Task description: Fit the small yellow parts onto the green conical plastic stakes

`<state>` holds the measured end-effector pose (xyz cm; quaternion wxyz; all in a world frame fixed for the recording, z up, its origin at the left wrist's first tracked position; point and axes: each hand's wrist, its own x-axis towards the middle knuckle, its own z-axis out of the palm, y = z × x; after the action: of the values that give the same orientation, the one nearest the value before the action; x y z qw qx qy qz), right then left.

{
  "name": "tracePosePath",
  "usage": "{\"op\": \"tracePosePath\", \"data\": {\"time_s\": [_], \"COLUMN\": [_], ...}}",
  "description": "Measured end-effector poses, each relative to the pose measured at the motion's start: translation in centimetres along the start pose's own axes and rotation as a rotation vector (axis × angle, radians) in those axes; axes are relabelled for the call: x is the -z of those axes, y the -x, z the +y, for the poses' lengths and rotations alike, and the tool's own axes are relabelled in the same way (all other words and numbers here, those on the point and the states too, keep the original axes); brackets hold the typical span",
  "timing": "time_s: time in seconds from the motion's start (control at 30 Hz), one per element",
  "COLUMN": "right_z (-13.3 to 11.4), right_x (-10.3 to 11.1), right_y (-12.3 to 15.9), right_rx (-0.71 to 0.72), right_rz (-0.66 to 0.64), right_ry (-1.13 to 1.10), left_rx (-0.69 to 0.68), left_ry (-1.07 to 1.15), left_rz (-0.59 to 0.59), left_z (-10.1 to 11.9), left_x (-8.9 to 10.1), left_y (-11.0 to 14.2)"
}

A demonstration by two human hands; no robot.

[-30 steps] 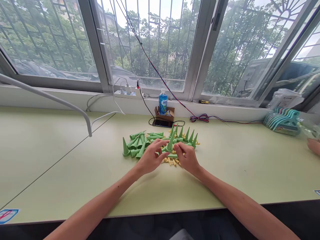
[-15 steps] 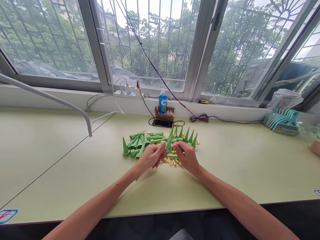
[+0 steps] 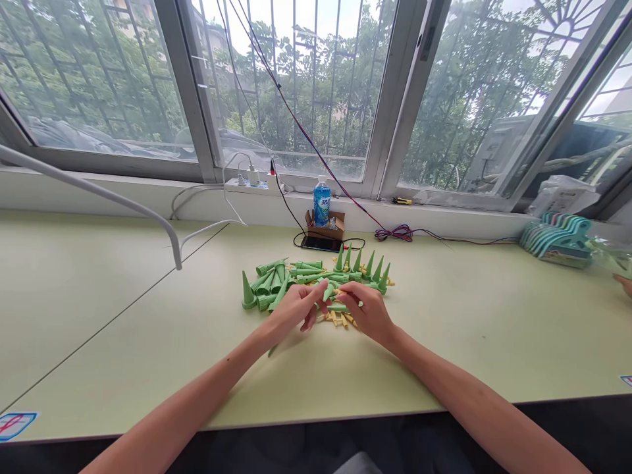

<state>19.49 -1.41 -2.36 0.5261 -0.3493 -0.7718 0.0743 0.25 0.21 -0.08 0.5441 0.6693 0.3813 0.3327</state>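
Between the thumb and fingers of my left hand (image 3: pixel 302 308) is a green plastic cone spike (image 3: pixel 328 292), tilted over. My right hand (image 3: pixel 366 308) pinches a small yellow plastic piece (image 3: pixel 338 291) close against the cone; whether it sits inside the cone I cannot tell. A pile of loose green cones (image 3: pixel 269 283) lies beyond and to the left of my hands. Several green cones (image 3: pixel 370 266) stand upright in a row behind my right hand. Loose yellow pieces (image 3: pixel 340 319) lie on the table below my fingers.
Behind the pile are a phone (image 3: pixel 320 243) with a cable and a small carton (image 3: pixel 337 227) with a blue bottle (image 3: pixel 322 203). A bent white tube (image 3: pixel 148 214) crosses the left. At the right stand teal hangers (image 3: pixel 557 238) and another person's hand (image 3: pixel 625 284).
The green cone in my left hand has tipped from upright to tilted. A yellow piece now shows between my right fingers, against the cone. The other person's hand has shifted at the right edge.
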Motion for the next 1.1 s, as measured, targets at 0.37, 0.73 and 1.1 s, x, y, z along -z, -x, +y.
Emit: {"op": "tracePosePath", "data": {"time_s": [0.37, 0.73, 1.1], "right_z": [0.0, -0.1, -0.2], "right_x": [0.0, -0.3, -0.2], "right_y": [0.2, 0.4, 0.4], "right_rx": [-0.144, -0.201, -0.159], "right_rz": [-0.049, -0.009, 0.037], "right_ry": [-0.063, -0.089, -0.115], "left_rx": [-0.305, -0.388, -0.209], "left_ry": [-0.242, -0.322, -0.153], "left_rz": [0.094, 0.175, 0.033], "left_z": [-0.2, -1.0, 0.1], "left_x": [-0.6, -0.7, -0.8], "left_y": [0.4, -0.2, 0.2]}}
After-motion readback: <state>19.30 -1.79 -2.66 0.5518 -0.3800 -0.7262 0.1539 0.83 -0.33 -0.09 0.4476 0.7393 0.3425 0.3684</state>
